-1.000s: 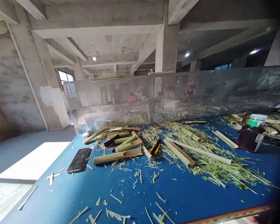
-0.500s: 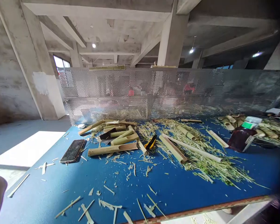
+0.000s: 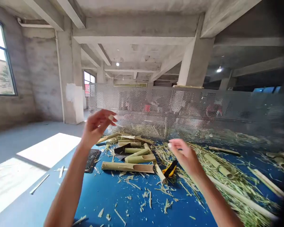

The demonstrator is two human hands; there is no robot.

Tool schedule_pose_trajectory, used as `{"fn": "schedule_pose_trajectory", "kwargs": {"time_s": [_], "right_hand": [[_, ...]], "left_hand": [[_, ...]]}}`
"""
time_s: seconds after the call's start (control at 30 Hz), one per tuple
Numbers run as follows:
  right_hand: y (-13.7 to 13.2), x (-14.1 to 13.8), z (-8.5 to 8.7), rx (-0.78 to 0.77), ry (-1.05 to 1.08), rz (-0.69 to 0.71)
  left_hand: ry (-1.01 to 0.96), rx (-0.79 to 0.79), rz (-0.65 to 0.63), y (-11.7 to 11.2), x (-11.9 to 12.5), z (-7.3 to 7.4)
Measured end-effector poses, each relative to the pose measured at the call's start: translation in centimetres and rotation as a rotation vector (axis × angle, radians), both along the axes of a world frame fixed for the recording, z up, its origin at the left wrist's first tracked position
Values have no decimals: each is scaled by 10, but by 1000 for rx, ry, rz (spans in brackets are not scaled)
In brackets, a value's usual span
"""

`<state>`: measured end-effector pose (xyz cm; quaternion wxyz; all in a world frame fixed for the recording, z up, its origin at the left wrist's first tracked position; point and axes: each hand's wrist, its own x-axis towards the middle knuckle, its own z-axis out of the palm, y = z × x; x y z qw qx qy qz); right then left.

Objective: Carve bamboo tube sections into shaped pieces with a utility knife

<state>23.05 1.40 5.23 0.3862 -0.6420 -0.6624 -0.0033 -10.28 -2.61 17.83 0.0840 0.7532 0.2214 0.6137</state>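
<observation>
Both my hands hover above the blue table (image 3: pixel 109 192). My left hand (image 3: pixel 97 126) is raised high with its fingers loosely curled and apart, holding nothing, above a black phone (image 3: pixel 91 156). My right hand (image 3: pixel 185 156) is lower, seen from the back, with fingers reaching left and nothing visible in them. It hangs just above a yellow and black utility knife (image 3: pixel 169 170). Between the hands lie split bamboo tubes (image 3: pixel 127 166) and a dark blade (image 3: pixel 121 149).
Green bamboo shavings (image 3: pixel 227 179) and long bamboo strips cover the table's right side. A perforated metal screen (image 3: pixel 203 113) stands along the far edge, with people behind it. Concrete floor (image 3: pixel 26 148) and pillars lie to the left.
The view has swung left and up. Both my arms have come up into view over the table; a second ago no hands showed. The bottle at the right has left the picture.
</observation>
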Motion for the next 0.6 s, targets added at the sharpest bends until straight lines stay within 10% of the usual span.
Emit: {"fn": "schedule_pose_trajectory", "kwargs": {"time_s": [0.1,0.2,0.4,0.6], "right_hand": [[25,-19,-24,-149,-134,159],[34,-6,-48,-196,-280,14],[32,17,-68,-508,-295,-196],[33,2,-76,-582,-163,-249]], "left_hand": [[556,-279,82,40,11,-24],[970,-334,140,86,35,-69],[1107,-316,149,122,78,-152],[1183,-280,185,125,88,-156]]}}
